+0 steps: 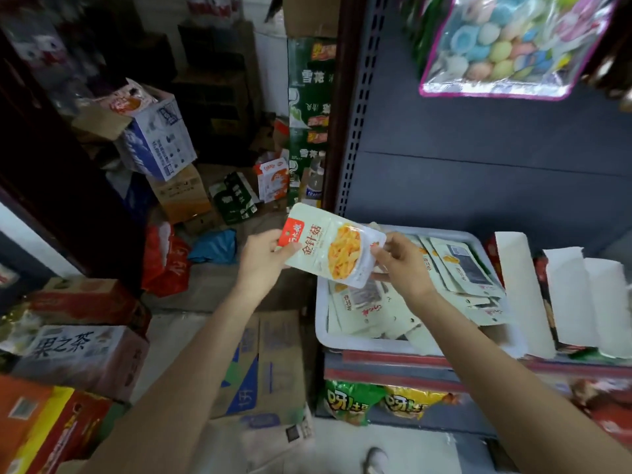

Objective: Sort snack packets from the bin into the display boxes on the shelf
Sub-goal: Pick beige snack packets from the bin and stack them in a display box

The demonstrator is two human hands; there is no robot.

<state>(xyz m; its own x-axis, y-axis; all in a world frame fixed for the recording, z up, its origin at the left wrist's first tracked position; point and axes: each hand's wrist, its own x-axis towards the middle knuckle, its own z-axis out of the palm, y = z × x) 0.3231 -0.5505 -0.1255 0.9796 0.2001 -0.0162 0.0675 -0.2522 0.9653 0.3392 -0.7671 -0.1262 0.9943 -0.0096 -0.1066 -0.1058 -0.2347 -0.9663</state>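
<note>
Both hands hold one snack packet (333, 246) above the left rim of the white bin (369, 344), which sits at the left end of the shelf (393, 366). The left hand (265, 256) has its grip curled round the packet's red-labelled end; the right hand (402, 263) pinches the opposite edge between thumb and fingers. More packets (455, 268) lie loose in the bin beneath. Just right of the bin stand open display boxes (561, 295) with white flaps raised. Green and yellow snack bags (383, 403) fill the shelf below. A bag of pastel balls (506, 46) hangs against the grey back panel above. Cardboard cartons (263, 364) and a red plastic bag (166, 261) crowd the floor to the left.
</note>
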